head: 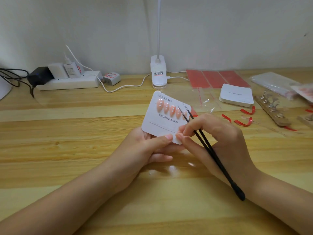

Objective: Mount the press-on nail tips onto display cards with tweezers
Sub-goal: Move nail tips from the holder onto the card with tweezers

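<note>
Over the middle of the wooden table [67,150], we hold up the white display card [162,122] with our left hand [152,146], thumb pinching its bottom edge. Five pink nail tips [172,110] already sit in a row on it, above the words "Handmade Nail". Our right hand [218,138] is curled around the black tweezers [213,153], and its fingertips also touch the card's bottom corner. The tweezer points are a little apart and lie over the last nail tip on the right; we cannot tell if they touch it. To do this well, we think we should keep the card still and use small, soft pushes, so the row stays straight. Well off to the right are a stack of blank cards [236,94], red sticky sheets [215,78], curled red strips [243,122] and a nail stand [272,109]. Behind the card stands a white lamp clip [158,72], and a power strip [67,82] is at the back left. Nothing blocks our hands.
</note>
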Demonstrator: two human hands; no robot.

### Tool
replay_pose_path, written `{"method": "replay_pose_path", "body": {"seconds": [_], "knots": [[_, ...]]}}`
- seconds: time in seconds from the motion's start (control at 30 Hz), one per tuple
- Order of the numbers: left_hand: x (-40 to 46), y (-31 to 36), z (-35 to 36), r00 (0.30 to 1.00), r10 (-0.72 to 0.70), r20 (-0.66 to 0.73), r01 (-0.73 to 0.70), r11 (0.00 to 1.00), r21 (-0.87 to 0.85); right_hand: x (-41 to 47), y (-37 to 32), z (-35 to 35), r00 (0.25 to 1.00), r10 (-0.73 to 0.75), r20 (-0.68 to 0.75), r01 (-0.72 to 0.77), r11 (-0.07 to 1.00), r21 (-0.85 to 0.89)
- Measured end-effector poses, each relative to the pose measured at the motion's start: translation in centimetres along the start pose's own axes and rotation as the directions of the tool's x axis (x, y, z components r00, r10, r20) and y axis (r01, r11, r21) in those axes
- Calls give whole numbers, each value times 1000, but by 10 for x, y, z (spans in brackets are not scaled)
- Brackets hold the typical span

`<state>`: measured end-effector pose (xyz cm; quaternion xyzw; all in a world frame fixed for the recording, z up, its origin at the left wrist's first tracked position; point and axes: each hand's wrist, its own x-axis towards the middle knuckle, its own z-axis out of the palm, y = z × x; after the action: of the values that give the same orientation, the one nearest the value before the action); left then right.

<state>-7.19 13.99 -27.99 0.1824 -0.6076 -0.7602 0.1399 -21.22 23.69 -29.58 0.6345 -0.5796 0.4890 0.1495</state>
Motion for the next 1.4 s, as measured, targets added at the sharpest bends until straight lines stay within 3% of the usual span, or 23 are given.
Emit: {"method": "replay_pose_path", "body": {"seconds": [0.3,0.47,0.6,0.9,1.4], "knots": [[4,0,0,998,-13,-59,12,1000,-22,-2,1,1,998,61,-18,-61,998,11],[4,2,-4,996,-63,-61,63,998,-10,4,0,-6,913,386,-134,-346,905,248],[3,3,-4,997,-74,-25,75,996,43,7,6,-5,814,580,6,-519,724,454],[3,1,-4,999,-7,-40,15,982,188,7,4,-4,806,588,67,-508,630,587],[2,1,-4,997,-43,-60,52,986,161,7,3,-4,812,579,71,-500,628,597]]}}
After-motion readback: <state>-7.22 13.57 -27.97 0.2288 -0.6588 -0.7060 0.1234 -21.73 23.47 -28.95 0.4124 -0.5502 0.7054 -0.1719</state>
